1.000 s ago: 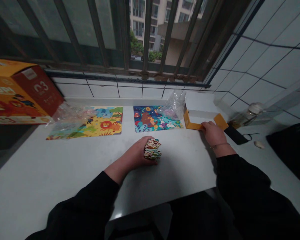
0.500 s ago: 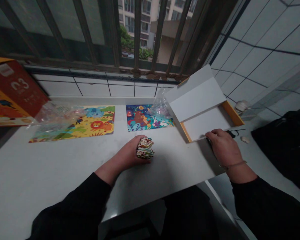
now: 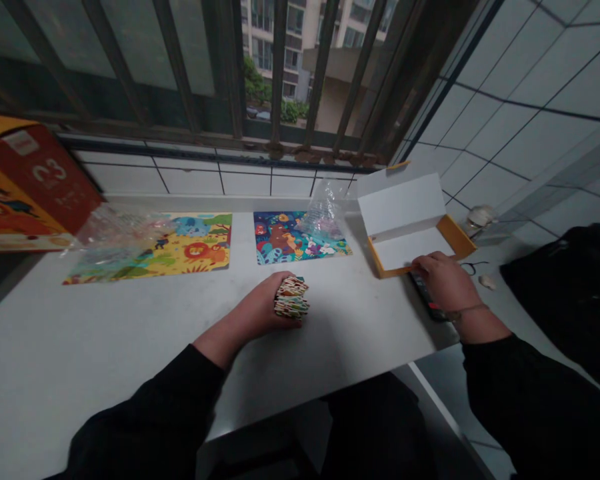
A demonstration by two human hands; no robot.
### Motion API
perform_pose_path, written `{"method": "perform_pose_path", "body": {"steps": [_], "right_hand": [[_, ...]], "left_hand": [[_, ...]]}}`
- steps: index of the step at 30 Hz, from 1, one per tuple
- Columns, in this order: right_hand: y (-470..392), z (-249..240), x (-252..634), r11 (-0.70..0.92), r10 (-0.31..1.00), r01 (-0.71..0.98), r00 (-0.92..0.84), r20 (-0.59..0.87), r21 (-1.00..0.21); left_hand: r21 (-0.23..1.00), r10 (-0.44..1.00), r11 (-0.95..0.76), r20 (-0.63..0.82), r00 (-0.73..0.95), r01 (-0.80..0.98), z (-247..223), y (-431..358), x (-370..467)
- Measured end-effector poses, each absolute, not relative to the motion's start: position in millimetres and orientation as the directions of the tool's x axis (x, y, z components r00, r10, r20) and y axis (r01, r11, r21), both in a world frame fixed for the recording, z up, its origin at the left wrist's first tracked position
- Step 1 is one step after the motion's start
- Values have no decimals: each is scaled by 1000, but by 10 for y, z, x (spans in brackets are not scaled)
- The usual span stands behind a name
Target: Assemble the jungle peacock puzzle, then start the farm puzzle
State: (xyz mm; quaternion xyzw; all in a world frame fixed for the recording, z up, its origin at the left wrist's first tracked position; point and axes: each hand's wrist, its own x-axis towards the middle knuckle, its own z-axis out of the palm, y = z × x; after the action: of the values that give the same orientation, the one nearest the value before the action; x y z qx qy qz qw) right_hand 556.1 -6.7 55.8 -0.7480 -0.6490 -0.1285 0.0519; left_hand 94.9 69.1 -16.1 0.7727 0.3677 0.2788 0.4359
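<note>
My left hand (image 3: 263, 308) is wrapped round a stack of puzzle pieces (image 3: 292, 297), their edges facing right, over the middle of the white counter (image 3: 180, 347). At the right, my right hand (image 3: 443, 283) pinches the front wall of an open box (image 3: 395, 272), orange outside and white inside. The box's lid (image 3: 404, 200) stands raised at the back, and no contents show in the part I can see. Under my right wrist lies a dark object (image 3: 427, 297), partly hidden.
Two picture sheets, a yellow one (image 3: 195, 250) and a blue one (image 3: 280, 240), lie behind my left hand with clear plastic bags (image 3: 325, 212) on them. A large orange-red box (image 3: 40, 183) stands far left. Dark fabric (image 3: 570, 287) lies far right.
The open box has come down from a tilted pose to sit flatter at the counter's back right, with my right hand still at its front wall. My left hand has hardly moved.
</note>
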Motion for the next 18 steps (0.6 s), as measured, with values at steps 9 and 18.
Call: {"method": "perform_pose_path", "body": {"steps": [9,18], "right_hand": [[924,376,5609,-233,941,957,267,207,-174],[791,395,4654,-80,908,920,226,352,-384]], "left_hand": [[876,813,-354,115,571,328,-144,672,951],[854,783,-396,122,611,337,-111,685,904]]}}
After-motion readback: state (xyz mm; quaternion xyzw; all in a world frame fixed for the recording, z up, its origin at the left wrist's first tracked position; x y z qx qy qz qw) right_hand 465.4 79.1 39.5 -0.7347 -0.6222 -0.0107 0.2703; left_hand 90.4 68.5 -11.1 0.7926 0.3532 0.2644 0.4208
